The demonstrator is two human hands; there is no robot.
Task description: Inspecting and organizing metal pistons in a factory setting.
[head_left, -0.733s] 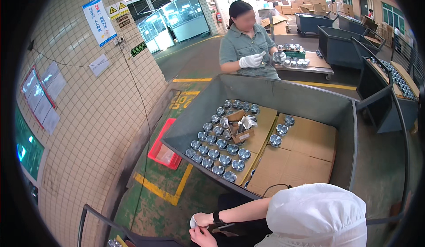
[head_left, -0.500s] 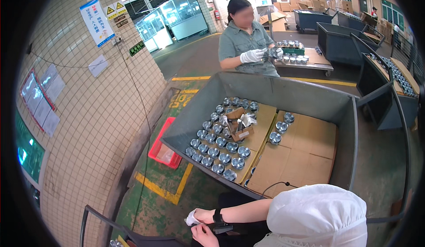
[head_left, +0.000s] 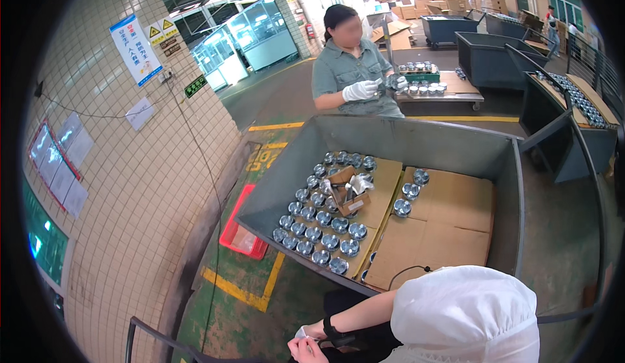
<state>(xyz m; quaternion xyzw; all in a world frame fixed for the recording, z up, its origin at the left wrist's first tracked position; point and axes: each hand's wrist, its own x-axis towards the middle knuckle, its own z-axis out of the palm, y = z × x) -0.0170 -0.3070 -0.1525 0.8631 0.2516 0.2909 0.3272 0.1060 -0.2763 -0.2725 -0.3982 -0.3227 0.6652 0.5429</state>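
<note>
At the lower edge, my two hands are close together around a small white cloth piece, which looks like a glove [head_left: 300, 332]. My right hand [head_left: 316, 329] reaches in from the white sleeve, a black band on its wrist. The white piece covers its fingers, so their pose is hidden. Against it lies my left hand [head_left: 306, 349], nearer the lower edge, with curled fingers closed on the white fabric. Beyond my arm stands a grey metal cart [head_left: 244, 218] holding rows of shiny round metal parts [head_left: 312, 234] on cardboard [head_left: 449, 229].
An open carton [head_left: 351, 205] with tools sits among the parts. Across the cart, a co-worker in white gloves [head_left: 361, 90] handles a metal part. A red crate [head_left: 242, 233] stands on the floor by the tiled wall. A dark rail [head_left: 156, 332] curves at lower left.
My hands have shifted slightly right and lower in view, drawing closer together over the white piece. The co-worker's gloved hands have moved a little. The whole view has shifted slightly.
</note>
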